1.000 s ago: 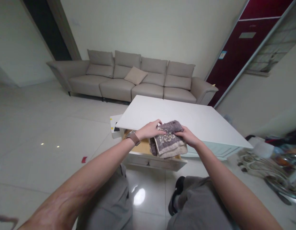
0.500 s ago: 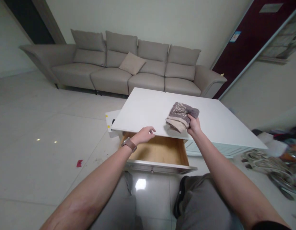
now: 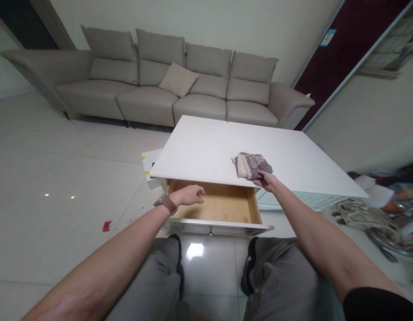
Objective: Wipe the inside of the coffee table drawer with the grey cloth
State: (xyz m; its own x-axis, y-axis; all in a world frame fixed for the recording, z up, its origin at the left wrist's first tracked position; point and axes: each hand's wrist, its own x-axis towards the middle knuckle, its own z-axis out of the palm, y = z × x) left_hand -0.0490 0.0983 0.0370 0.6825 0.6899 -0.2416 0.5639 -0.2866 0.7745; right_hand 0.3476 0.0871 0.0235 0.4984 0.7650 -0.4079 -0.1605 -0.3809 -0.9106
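A folded grey-brown and beige patterned cloth lies at the near edge of the white table. Its right front corner is pinched between the thumb and fingers of my right hand. Below the tabletop an open wooden drawer sticks out toward me, with nothing visible inside. Over the drawer's left part hovers my left hand, fingers loosely curled and touching nothing; a brown-strapped watch is on that wrist.
Behind the table stands a long grey sofa with a beige cushion. A white box is left of the table. Cables and mixed items lie at the right. A red scrap is on the floor.
The cloth has come down and turned in my right hand, its beige part now facing left. My left hand has shifted left and slightly down, away from the table edge. The view has also shifted.
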